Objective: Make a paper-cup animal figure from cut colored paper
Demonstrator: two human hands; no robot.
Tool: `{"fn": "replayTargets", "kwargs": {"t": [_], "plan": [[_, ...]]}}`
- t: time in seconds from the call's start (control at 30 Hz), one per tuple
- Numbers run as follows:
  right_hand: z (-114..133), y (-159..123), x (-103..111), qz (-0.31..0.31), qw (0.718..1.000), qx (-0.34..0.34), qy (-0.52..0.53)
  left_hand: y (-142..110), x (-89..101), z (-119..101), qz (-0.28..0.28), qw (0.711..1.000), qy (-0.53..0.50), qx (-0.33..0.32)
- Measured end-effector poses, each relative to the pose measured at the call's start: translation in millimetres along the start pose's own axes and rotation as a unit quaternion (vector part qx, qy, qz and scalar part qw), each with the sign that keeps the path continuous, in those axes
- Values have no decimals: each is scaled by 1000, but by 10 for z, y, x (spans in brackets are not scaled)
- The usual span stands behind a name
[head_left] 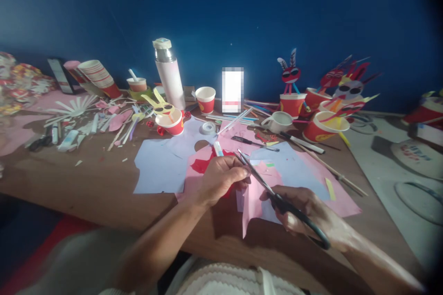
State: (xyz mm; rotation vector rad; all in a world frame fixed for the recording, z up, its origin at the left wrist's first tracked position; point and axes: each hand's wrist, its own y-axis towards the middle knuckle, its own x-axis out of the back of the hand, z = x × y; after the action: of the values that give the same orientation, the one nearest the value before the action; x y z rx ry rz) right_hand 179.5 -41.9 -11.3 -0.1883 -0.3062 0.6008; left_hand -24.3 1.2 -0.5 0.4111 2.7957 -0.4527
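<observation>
Scissors [300, 216] are gripped in the right hand [313, 205]; pink paper [254, 203] is pinched by the left hand [221, 176], just beside the blades [256, 173], above red paper [200, 166].

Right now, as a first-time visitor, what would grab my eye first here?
Probably the black-handled scissors, held in the right hand close to the left hand, front and centre. Then the dark-eyed red figure above a red paper cup, back right, and the tall pale flask before the blue wall, left of centre.
</observation>
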Motion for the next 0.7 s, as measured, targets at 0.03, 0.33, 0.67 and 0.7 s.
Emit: {"fn": "replayTargets", "kwargs": {"t": [0.03,0.33,0.67,0.7], "plan": [[-15,-1,1,0,1000,0,-2,2,4,2,3,1000,1,1],[-41,-6,-18,4,1000,-19,22,5,8,22,15,1000,2,0],[-22,-3,-17,6,998,-37,44,10,12,30,14,1000,-1,2],[-14,-5,-12,5,998,-37,43,9,15,33,16,1000,-3,1]]}}
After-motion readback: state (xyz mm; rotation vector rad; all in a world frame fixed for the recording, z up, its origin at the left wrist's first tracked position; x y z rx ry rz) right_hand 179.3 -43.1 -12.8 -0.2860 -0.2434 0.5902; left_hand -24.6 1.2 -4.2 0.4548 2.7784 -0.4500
